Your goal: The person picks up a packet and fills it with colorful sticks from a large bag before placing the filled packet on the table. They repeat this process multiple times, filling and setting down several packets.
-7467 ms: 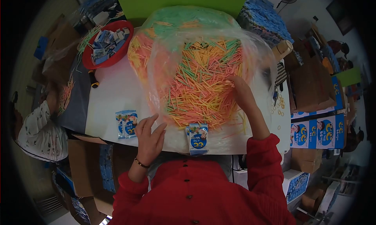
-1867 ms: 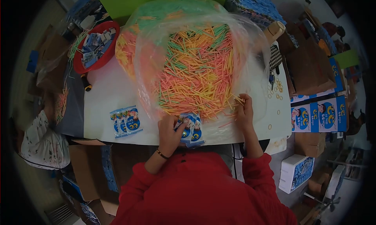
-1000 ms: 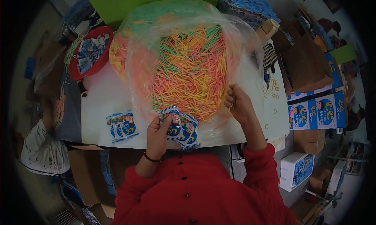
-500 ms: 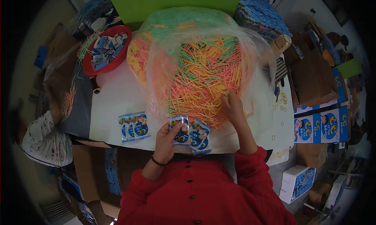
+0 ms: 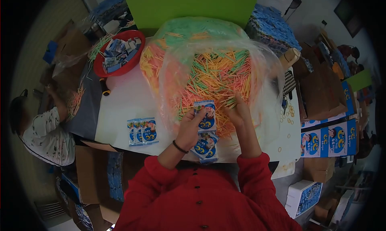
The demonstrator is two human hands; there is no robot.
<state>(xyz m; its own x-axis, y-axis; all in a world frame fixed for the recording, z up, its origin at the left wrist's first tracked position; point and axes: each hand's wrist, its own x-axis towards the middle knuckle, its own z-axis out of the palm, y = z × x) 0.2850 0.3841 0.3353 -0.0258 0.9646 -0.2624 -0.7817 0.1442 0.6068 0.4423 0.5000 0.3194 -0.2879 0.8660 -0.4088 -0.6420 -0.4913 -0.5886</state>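
Note:
My left hand (image 5: 188,129) pinches a small blue-and-white printed packet (image 5: 208,119), held upright at the near edge of the candy-stick heap. Close to it, my right hand (image 5: 240,113) is closed around a small bunch of thin candy sticks (image 5: 229,102), some of them green. Pink, yellow and green sticks (image 5: 219,72) fill a large clear plastic bag (image 5: 169,80) that lies with its mouth toward me. Below my left hand, overlapping packets (image 5: 206,147) rest at the table's front edge. Further left lies a neat row of packets (image 5: 143,131).
A red basin (image 5: 116,73) of packets stands at the back left, a dark-and-yellow handled tool (image 5: 105,87) beside it. Rubber bands (image 5: 288,119) lie on the right of the white table (image 5: 114,110). Another person (image 5: 50,134) sits at the left. Printed cartons (image 5: 329,140) are stacked at right.
My left hand has raised the packet up and right, away from the front-edge packets. My right hand has drawn close to it, with a bunch of sticks now showing. The camera view has shifted slightly.

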